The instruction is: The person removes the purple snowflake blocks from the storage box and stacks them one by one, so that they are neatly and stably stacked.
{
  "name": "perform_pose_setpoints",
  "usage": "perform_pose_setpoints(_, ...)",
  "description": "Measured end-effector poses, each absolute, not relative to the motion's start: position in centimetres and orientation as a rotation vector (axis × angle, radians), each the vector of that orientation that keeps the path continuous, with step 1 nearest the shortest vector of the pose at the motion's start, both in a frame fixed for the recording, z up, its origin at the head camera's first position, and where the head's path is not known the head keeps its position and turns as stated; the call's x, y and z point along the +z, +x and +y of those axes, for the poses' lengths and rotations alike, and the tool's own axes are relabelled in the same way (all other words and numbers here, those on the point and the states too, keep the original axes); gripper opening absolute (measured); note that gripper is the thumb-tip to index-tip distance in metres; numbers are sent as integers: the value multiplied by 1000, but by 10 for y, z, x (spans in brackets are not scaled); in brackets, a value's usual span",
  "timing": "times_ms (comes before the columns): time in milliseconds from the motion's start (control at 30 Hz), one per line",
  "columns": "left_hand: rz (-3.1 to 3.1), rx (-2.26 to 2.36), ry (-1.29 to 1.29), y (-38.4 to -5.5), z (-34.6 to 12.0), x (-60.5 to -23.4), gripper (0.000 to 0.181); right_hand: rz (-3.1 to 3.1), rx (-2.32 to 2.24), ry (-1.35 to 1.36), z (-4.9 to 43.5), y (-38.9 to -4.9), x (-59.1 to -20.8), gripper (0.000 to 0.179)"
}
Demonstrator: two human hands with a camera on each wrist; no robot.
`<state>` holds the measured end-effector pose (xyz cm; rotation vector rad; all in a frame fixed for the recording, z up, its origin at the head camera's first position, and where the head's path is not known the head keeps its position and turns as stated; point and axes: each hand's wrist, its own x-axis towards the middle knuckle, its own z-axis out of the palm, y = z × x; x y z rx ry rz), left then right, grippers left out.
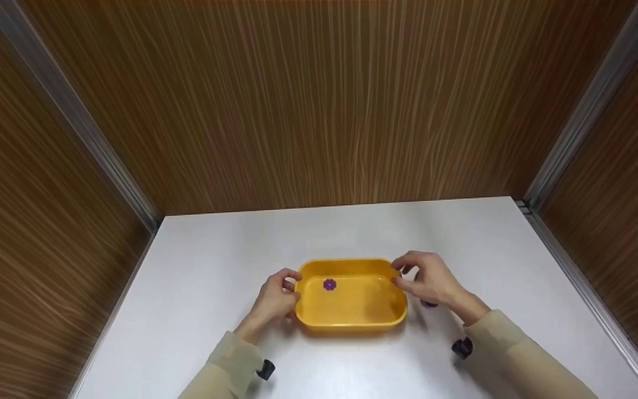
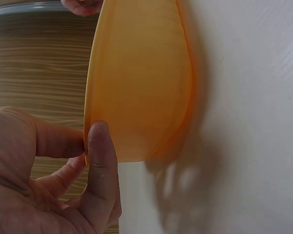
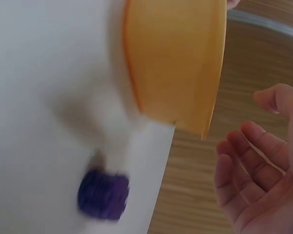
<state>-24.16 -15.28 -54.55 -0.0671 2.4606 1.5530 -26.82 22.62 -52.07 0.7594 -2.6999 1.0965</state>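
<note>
A yellow rectangular basin with rounded corners stands on the white table. My left hand pinches its left rim, fingers and thumb on either side of the wall, as the left wrist view shows. Over the right rim hovers my right hand, thumb and fingers apart; in the right wrist view that hand is beside the rim and holds nothing. Inside the basin, toward the back left, lies a small purple flower-shaped piece. A second purple piece, with a ridged edge, rests on the table, partly hidden by my right hand in the head view.
The white table is bounded by wood-patterned panels at the back and both sides. Metal rails run along the panel corners and the table's side edges. A black wrist device sits below my right sleeve.
</note>
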Motion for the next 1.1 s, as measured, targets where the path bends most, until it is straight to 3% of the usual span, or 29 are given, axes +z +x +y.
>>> perform_pose_setpoints(533, 2454, 1545, -63, -243, -154, -542, 43, -2802, 1085, 935, 151, -276, -523, 35)
perform_pose_setpoints(1100, 2458, 1548, -53, -245, -154, -539, 43, -3007, 1014, 915, 106, -287, -542, 41)
